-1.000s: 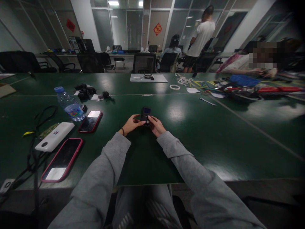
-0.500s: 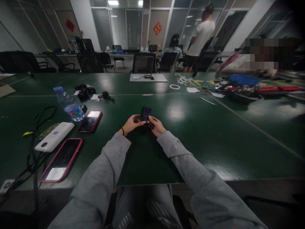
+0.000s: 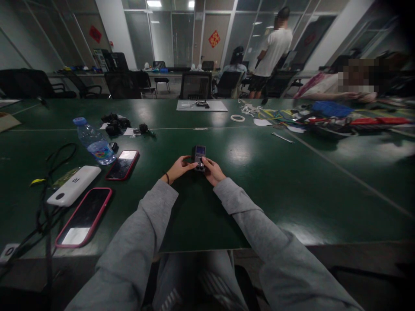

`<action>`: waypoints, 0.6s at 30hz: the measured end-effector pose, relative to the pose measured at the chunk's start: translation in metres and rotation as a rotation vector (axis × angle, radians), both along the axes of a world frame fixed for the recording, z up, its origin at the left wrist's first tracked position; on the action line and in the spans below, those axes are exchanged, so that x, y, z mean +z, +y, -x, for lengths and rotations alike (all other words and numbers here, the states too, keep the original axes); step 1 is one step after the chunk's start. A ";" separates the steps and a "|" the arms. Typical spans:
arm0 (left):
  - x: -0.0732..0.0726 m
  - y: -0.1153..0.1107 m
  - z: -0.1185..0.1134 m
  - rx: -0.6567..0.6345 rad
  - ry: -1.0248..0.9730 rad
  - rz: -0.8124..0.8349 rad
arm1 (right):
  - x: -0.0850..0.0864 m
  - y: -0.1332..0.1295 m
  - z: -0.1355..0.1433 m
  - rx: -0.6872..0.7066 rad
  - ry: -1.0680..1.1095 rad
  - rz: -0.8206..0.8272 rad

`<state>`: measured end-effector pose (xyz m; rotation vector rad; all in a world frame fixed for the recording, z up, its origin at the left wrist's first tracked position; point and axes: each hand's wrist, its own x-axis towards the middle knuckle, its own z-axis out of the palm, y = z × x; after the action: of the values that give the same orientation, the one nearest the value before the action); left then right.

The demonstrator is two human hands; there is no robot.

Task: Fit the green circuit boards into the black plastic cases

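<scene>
A small handheld device (image 3: 200,152) is at the centre of the frame, screen facing up, over the green counter (image 3: 292,198). The left hand (image 3: 177,169) has its grip on the device's left side, the right hand (image 3: 214,172) on its right, both thumbs at the front. Left of centre lies a red-edged phone (image 3: 122,166), near a bottle (image 3: 97,144); a pink-edged phone (image 3: 84,216) lies lower left. A wrench (image 3: 282,138) lies right of centre, well apart.

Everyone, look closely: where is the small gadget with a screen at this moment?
In the head view, the gadget is near the centre, held between the left hand and the right hand, with the water bottle off to its left.
</scene>
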<state>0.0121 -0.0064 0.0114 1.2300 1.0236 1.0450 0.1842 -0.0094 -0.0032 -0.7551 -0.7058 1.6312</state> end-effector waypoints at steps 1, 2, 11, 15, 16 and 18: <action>0.000 0.000 0.000 0.000 -0.006 0.004 | 0.001 0.000 0.000 -0.002 -0.001 0.003; 0.001 -0.001 0.000 0.000 -0.010 0.005 | 0.001 -0.001 0.000 -0.003 -0.004 0.006; 0.006 -0.007 0.000 0.003 0.025 0.007 | 0.005 -0.002 -0.001 0.012 -0.034 0.050; 0.009 -0.010 -0.002 0.014 0.026 0.008 | 0.004 -0.002 -0.001 0.011 -0.050 0.032; 0.009 -0.010 -0.002 0.011 0.024 0.009 | 0.004 -0.002 -0.001 0.010 -0.045 0.025; 0.009 -0.010 -0.002 0.003 0.015 0.005 | 0.004 -0.002 -0.001 0.009 -0.036 0.018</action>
<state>0.0141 -0.0165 0.0205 1.2343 1.0394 1.0369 0.1848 -0.0112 0.0004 -0.7969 -0.7223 1.6378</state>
